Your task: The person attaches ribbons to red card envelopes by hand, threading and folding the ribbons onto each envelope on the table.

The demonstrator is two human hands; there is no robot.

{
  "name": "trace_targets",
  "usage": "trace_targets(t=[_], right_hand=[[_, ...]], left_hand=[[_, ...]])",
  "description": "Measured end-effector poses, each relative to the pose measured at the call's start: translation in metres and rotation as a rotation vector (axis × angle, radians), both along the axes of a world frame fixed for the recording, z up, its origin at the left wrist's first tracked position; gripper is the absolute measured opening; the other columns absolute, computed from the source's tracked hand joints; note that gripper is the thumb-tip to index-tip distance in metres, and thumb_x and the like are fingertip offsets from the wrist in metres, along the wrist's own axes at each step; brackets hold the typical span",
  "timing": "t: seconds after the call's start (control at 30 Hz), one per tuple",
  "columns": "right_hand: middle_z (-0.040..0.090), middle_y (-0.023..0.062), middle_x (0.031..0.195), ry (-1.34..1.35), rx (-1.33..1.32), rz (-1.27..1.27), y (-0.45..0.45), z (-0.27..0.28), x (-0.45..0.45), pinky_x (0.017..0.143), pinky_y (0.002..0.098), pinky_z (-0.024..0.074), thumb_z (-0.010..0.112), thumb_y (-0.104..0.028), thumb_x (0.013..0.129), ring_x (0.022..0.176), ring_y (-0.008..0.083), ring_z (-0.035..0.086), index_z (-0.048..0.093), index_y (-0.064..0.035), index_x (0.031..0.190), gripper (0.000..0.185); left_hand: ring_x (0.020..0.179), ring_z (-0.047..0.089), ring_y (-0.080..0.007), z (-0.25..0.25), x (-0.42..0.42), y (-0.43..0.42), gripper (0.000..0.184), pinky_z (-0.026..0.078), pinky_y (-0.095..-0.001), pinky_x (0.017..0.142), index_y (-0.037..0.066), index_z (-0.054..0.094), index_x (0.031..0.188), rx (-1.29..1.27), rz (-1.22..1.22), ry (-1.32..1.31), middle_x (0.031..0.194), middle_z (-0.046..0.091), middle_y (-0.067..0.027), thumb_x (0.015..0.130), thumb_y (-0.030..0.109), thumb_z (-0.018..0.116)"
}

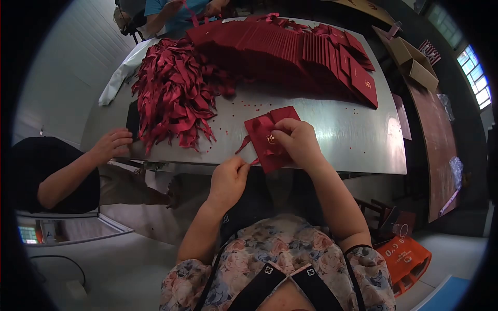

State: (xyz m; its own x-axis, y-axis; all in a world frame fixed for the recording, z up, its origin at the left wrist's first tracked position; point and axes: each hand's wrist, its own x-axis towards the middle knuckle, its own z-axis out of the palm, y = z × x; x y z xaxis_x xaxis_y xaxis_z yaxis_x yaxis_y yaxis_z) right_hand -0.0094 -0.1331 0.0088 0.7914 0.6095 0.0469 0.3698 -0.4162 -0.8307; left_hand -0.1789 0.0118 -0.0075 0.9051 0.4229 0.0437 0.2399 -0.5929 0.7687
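Observation:
Near the front edge of the metal table lies a dark red paper gift bag (285, 115) with a gold emblem, turned at an angle. My left hand (228, 181) pinches the end of a red ribbon (254, 161) just off the bag's lower left edge. Over the bag's face, my right hand (300, 142) has thumb and finger closed where the ribbon crosses, partly hiding both. Another ribbon end (243, 145) hangs loose at the bag's left side.
A large heap of red ribbons (176, 93) lies left on the metal table (332, 135). Behind stands a long row of red bags (280, 52). Co-workers' hands show at left (111, 144) and at the far side (215, 7). A cardboard box (415, 65) sits right.

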Motion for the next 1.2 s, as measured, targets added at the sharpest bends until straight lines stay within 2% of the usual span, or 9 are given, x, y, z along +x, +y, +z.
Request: trace_targets(t=[0.03,0.07,0.13,0.27,0.37,0.47,0.67,0.9,1.2], right_hand=[[0.070,0.0055,0.090,0.319,0.273,0.064,0.001,-0.002,0.002,0.077,0.0345,0.0562,0.071,-0.015,0.090,0.081,0.0202,0.070,0.067,-0.0034,0.090,0.012],[0.070,0.0055,0.090,0.322,0.268,0.075,0.002,-0.004,0.003,0.077,0.0345,0.0562,0.071,-0.015,0.090,0.081,0.0202,0.070,0.067,-0.0034,0.090,0.012],[0.071,0.0055,0.095,1.074,0.767,0.146,0.002,-0.002,0.007,0.078,0.0320,0.0556,0.067,-0.012,0.094,0.086,0.0152,0.068,0.066,-0.0054,0.100,0.009],[0.063,0.0033,0.084,1.214,0.900,0.231,0.006,-0.025,0.019,0.094,0.0374,0.0532,0.063,-0.012,0.096,0.081,0.0147,0.063,0.061,-0.0060,0.107,0.012],[0.062,0.0033,0.084,1.222,0.931,0.183,0.009,-0.032,0.015,0.093,0.0376,0.0522,0.062,-0.013,0.097,0.081,0.0140,0.061,0.059,-0.0059,0.111,0.016],[0.064,0.0058,0.090,1.227,0.957,0.205,0.008,-0.032,0.015,0.085,0.0318,0.0530,0.060,-0.011,0.097,0.082,0.0144,0.061,0.056,-0.0064,0.116,0.020],[0.062,0.0072,0.089,1.252,0.982,0.178,0.002,-0.028,0.014,0.083,0.0304,0.0521,0.056,-0.014,0.100,0.084,0.0158,0.061,0.050,-0.0046,0.126,0.028],[0.062,0.0072,0.090,1.229,1.079,0.168,-0.001,-0.034,0.014,0.081,0.0320,0.0514,0.052,-0.014,0.102,0.087,0.0173,0.062,0.049,-0.0048,0.127,0.027],[0.064,0.0080,0.093,1.040,0.977,0.205,0.000,-0.024,0.002,0.087,0.0373,0.0553,0.051,-0.013,0.102,0.088,0.0205,0.067,0.045,-0.0052,0.129,0.029]], left_hand=[[0.085,0.062,-0.0427,0.000,-0.001,-0.001,0.016,0.049,-0.0469,0.072,-0.001,0.064,0.087,0.016,0.005,-0.020,0.088,0.064,-0.0208,0.091,0.014,0.065],[0.085,0.062,-0.0425,0.000,-0.003,-0.001,0.015,0.049,-0.0472,0.073,-0.001,0.064,0.087,0.032,0.011,-0.040,0.090,0.064,-0.0204,0.090,0.014,0.065],[0.085,0.062,-0.0420,-0.001,-0.006,0.001,0.012,0.049,-0.0473,0.073,0.000,0.064,0.087,0.092,0.026,-0.055,0.092,0.064,-0.0196,0.089,0.012,0.066],[0.088,0.062,-0.0382,0.007,-0.003,0.002,0.007,0.050,-0.0454,0.074,0.002,0.065,0.083,0.222,0.126,-0.141,0.096,0.064,-0.0144,0.085,0.007,0.069],[0.092,0.061,-0.0347,0.002,0.012,0.017,0.007,0.050,-0.0435,0.077,0.002,0.064,0.078,0.403,0.094,-0.362,0.095,0.063,-0.0108,0.080,0.003,0.070],[0.093,0.060,-0.0330,-0.007,0.023,0.023,0.009,0.050,-0.0428,0.079,0.002,0.063,0.073,0.429,0.033,-0.376,0.092,0.062,-0.0100,0.075,0.001,0.071],[0.087,0.059,-0.0335,-0.013,0.025,0.019,0.012,0.050,-0.0428,0.076,0.002,0.059,0.070,0.415,0.102,-0.282,0.087,0.061,-0.0117,0.071,0.000,0.071],[0.085,0.057,-0.0369,-0.012,0.021,0.031,0.012,0.048,-0.0451,0.076,0.000,0.058,0.075,0.444,0.037,-0.293,0.087,0.060,-0.0147,0.072,-0.003,0.069],[0.090,0.058,-0.0374,-0.003,0.000,0.040,0.012,0.048,-0.0438,0.079,-0.002,0.058,0.079,0.371,0.002,-0.298,0.091,0.060,-0.0168,0.075,-0.005,0.069]])
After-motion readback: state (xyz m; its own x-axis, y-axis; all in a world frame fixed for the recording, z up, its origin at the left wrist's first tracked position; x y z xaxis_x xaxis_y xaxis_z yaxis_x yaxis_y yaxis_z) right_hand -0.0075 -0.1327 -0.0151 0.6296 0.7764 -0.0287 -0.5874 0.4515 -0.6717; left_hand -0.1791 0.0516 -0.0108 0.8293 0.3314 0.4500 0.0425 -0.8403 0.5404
